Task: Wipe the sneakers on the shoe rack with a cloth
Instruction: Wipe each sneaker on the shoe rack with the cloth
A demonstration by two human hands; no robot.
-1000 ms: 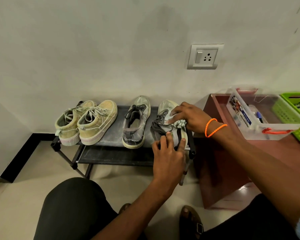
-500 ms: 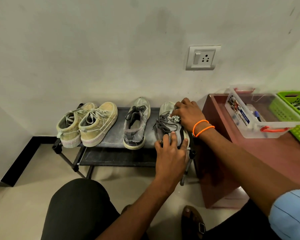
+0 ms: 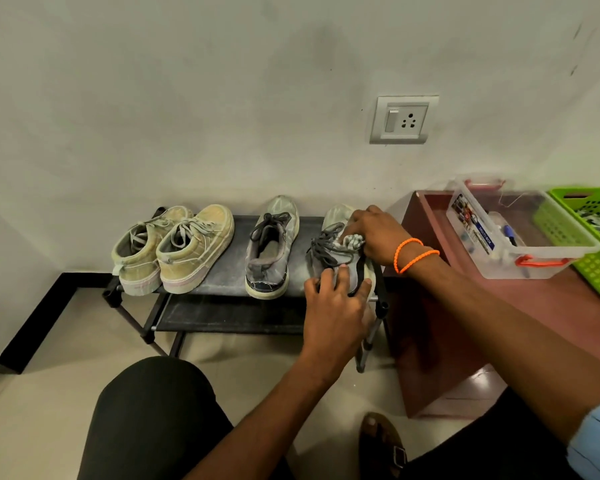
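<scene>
A low black shoe rack [image 3: 229, 265] stands against the wall with two pairs of sneakers on its top shelf. A yellowish pair [image 3: 174, 247] sits at the left. A grey sneaker [image 3: 271, 247] is in the middle, and its mate [image 3: 336, 254] is at the right end. My left hand [image 3: 336, 306] grips the heel of that right grey sneaker. My right hand [image 3: 378, 233], with orange bands on the wrist, presses a bunched light cloth [image 3: 352, 241] on the sneaker's laces and tongue. The hands hide most of that sneaker.
A reddish-brown low table [image 3: 465, 313] stands right of the rack, bearing a clear plastic box [image 3: 520, 258] and a green basket [image 3: 596, 271]. A wall socket [image 3: 403, 120] is above. My knee [image 3: 153, 410] and a sandalled foot [image 3: 381, 441] are on the pale floor.
My right hand with the cloth slid from mid-sneaker toward the toe, then back a little over the laces. My left hand has stayed on the heel.
</scene>
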